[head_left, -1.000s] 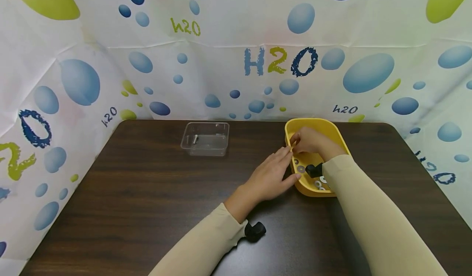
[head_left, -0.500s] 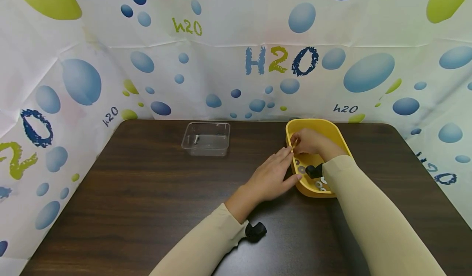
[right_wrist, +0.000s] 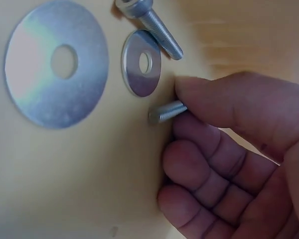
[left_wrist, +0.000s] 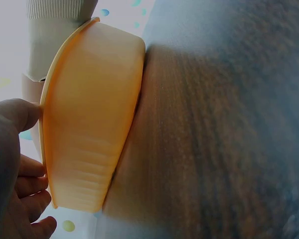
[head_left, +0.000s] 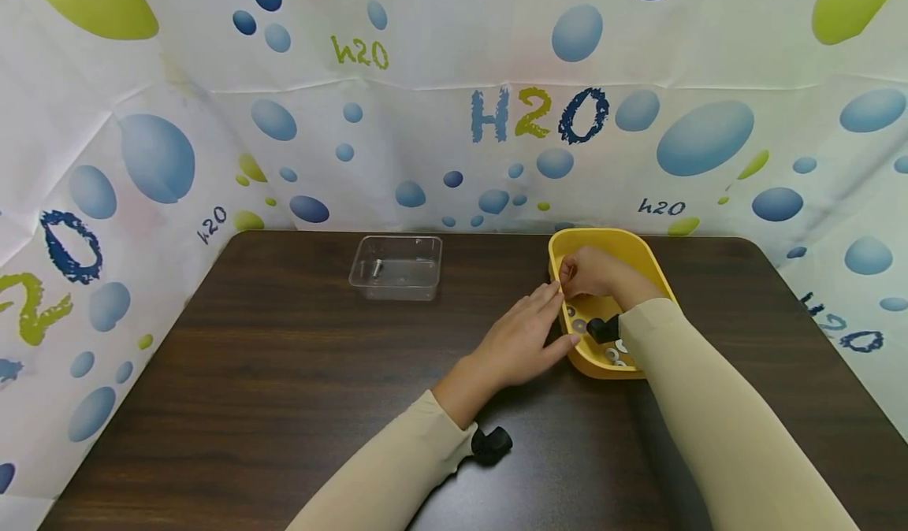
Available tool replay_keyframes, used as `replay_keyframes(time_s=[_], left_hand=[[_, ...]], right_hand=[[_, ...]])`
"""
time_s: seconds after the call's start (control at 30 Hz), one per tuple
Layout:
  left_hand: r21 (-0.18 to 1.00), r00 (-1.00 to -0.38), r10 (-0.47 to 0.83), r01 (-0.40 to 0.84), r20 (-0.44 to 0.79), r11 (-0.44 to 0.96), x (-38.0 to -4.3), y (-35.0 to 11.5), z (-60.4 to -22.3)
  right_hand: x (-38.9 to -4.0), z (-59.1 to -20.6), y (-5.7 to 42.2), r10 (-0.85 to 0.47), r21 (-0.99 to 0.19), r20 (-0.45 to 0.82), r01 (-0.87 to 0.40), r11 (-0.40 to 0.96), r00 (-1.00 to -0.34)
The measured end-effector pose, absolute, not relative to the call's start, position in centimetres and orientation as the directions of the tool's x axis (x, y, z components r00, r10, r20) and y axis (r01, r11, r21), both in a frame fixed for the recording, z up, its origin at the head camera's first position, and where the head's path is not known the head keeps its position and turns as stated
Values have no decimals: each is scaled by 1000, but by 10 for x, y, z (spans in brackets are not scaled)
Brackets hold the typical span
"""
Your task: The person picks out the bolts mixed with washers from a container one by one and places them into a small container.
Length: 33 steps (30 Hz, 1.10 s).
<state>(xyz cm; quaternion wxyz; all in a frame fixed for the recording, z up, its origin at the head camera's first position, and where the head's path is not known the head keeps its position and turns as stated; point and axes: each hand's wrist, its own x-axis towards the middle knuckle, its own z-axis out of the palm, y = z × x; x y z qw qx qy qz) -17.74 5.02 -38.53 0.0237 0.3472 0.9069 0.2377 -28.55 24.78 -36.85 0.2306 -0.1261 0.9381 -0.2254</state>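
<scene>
Inside the yellow bin (head_left: 653, 263), my right hand (head_left: 592, 271) reaches down at the left wall. In the right wrist view its thumb and forefinger pinch a small metal bolt (right_wrist: 167, 112); the rest of the bolt is hidden by the fingers. Close by on the bin floor lie a large washer (right_wrist: 35, 94), a smaller washer (right_wrist: 134, 77) and a socket-head bolt (right_wrist: 162, 35). My left hand (head_left: 514, 338) rests on the bin's left rim with its fingers extended. The left wrist view has that thumb (left_wrist: 27, 113) and the fingertips touching the rim from outside.
A clear plastic box (head_left: 397, 279) with a small metal piece (head_left: 377, 268) in it stands at the back left of the dark wooden table (head_left: 248, 389). More washers (head_left: 612, 354) lie at the bin's near end. A printed curtain (head_left: 426, 121) hangs behind the table.
The right hand's fingertips have shifted slightly inside the bin. The left hand stays at the rim, and the bin and clear box have not moved.
</scene>
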Motion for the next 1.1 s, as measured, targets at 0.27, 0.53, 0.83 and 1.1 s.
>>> replay_keyframes(time_s=[0.27, 0.53, 0.83, 1.1], left_hand=[[446, -757, 643, 618, 116, 647, -178, 50, -387], [459, -756, 645, 615, 113, 641, -177, 48, -387], [469, -759, 645, 603, 88, 646, -175, 48, -385], [440, -756, 645, 619, 110, 651, -176, 49, -386]], right_hand=[[-284, -368, 241, -316, -434, -396, -127, 892, -862], [-281, -365, 234, -320, -329, -375, -197, 923, -870], [-279, -365, 231, -298, -297, -377, -190, 936, -877], [-281, -368, 237, -323, -344, -359, -198, 918, -876]])
